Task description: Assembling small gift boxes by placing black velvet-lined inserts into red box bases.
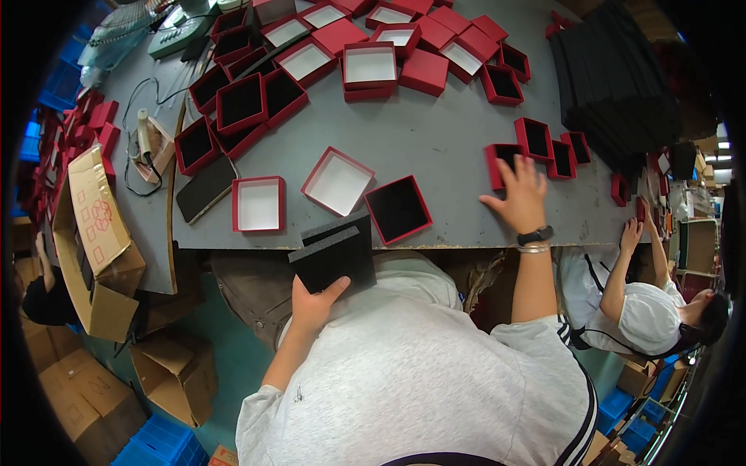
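Note:
My left hand [313,301] grips black foam pads [334,260] at the table's front edge, thumb across their near face. At the right, my right hand [522,196] has its fingers spread over a red box with a black inside [503,153]; whether it touches the box I cannot tell. Just beyond the pads lie a red box with a white inside [338,181], another white-lined box [259,205] and a red box with a black inside [398,210]. More black-filled red boxes [535,138] sit beside my right hand.
Many red boxes [370,64] crowd the far side of the grey table [435,140]. A tall stack of black sheets [606,78] stands at the far right. A smartphone [205,191] lies at the left, near an open carton [101,225]. A co-worker [645,311] sits at the right.

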Tool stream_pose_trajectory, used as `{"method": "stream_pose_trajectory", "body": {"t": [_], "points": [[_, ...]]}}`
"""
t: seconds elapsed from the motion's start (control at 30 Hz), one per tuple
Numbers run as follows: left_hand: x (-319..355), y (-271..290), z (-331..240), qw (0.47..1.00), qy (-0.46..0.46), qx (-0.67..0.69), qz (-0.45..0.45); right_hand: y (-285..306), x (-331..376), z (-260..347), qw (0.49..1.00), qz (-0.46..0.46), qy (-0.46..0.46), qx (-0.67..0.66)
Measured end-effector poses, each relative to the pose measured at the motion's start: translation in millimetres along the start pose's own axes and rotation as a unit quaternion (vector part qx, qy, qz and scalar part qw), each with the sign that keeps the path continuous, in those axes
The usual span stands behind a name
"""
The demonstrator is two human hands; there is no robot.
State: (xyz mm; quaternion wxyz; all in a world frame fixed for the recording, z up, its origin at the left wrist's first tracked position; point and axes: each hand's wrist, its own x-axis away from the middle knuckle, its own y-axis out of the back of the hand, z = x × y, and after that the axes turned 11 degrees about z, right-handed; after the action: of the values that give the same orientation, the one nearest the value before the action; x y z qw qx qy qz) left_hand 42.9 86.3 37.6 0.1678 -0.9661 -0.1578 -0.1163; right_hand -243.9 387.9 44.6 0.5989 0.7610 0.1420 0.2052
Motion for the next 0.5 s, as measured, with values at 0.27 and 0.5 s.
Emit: {"method": "stream_pose_trajectory", "body": {"t": [0.27, 0.5], "points": [[2, 2, 9, 0.991, 0.005, 0.107, -0.078, 57, 27, 100, 0.913, -0.018, 0.273, -0.302], [16, 2, 4, 0.99, -0.043, 0.099, -0.097, 25, 26, 128, 0.945, -0.013, 0.279, -0.169]]}}
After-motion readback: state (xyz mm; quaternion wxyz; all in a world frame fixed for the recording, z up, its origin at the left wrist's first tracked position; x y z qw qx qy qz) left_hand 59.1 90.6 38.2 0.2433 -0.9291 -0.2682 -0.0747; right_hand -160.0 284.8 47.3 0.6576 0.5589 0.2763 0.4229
